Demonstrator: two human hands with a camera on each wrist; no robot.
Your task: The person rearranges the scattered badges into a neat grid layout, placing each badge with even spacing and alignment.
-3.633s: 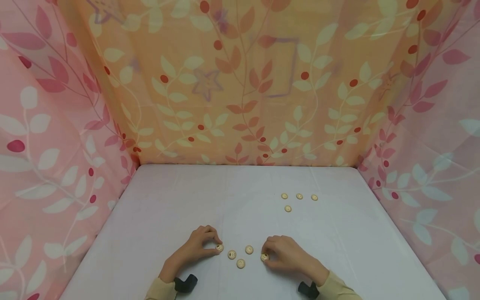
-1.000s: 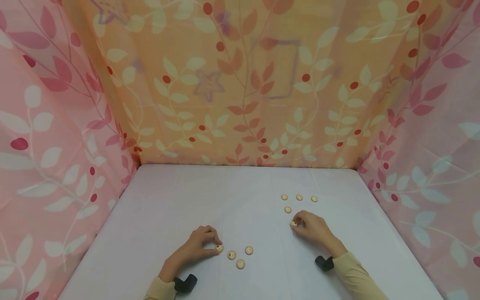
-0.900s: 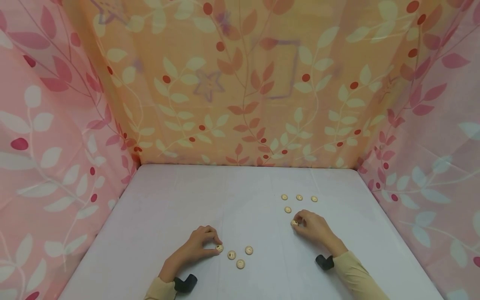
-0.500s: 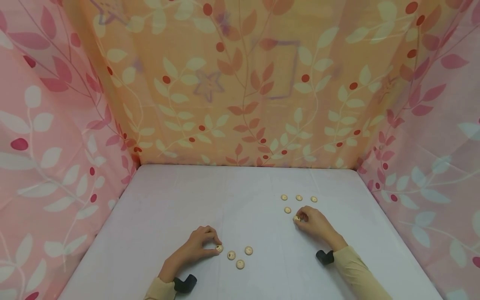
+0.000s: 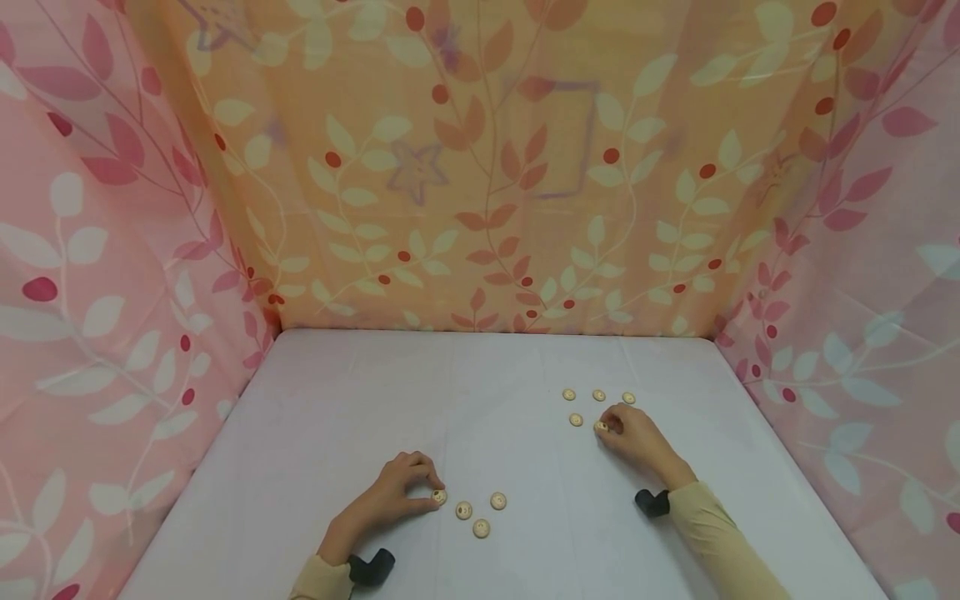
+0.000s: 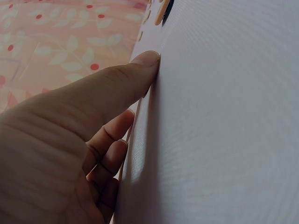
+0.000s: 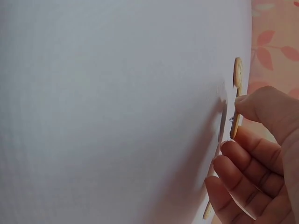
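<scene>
In the head view my left hand has thumb and forefinger at the edges of a small round wooden disc with dark marks. The left wrist view shows that thumb low against the white surface, its disc mostly hidden. My right hand, farther back and to the right, pinches another wooden disc. Seen from the right wrist, this disc is edge-on between thumb and fingers, just off the tabletop, its shadow beside it. Left of it lies a single disc, behind which three more discs form a row.
Three loose discs, among them a middle one, lie between the hands near the front of the white table. Patterned curtains close off the back and both sides. A black wrist device sits at the left sleeve.
My right hand has carried its disc from the near group back and to the right, lately sliding up beside the single disc below the row. My left hand stays with its disc.
</scene>
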